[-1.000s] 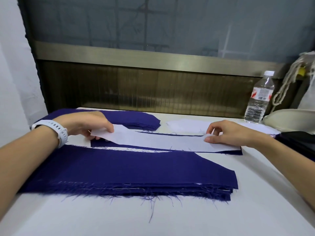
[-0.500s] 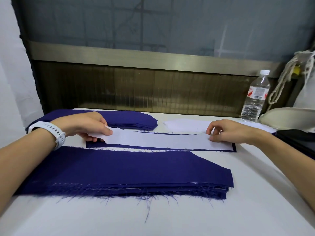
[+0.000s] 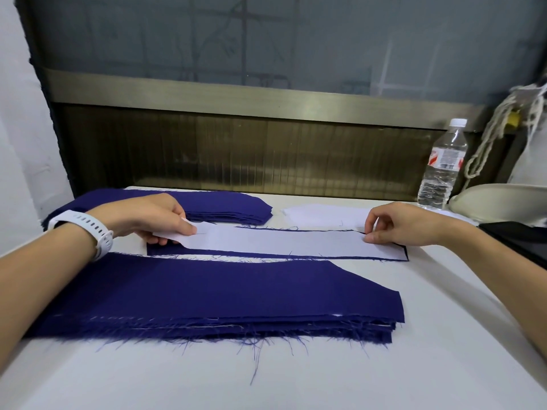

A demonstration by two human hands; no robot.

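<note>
left hand [image 3: 148, 217]: at the left end of the white strip [image 3: 281, 241], thumb and fingers pinching its narrow tab, which sits a little lifted off the cloth.
white strip: lies lengthways across the middle of the table [image 3: 296, 377], on top of a navy strip [image 3: 165, 252] of similar shape. navy shows as a thin border along the near edge and at the left.
right hand [image 3: 405, 226]: at the strip's right end, thumb tip pressed on it and fingers curled at the far edge. we read this as a light pinch.
neighbours: far navy stack [image 3: 231, 205] behind the left hand, near navy stack [image 3: 207, 291] just in front of the strip, white pieces [image 3: 322, 216] behind it, water bottle [image 3: 441, 170] far right.
handling: we judge the white strip to be very light, thin and limp. it would sag or skew if held mid-length, so we'd hold both ends and keep it gently taut. the navy edges fray and may snag.
hidden: the right hand covers the far right corner, so we cannot tell whether the edges match there. the left hand hides how the tab sits over the navy strip's end.
</note>
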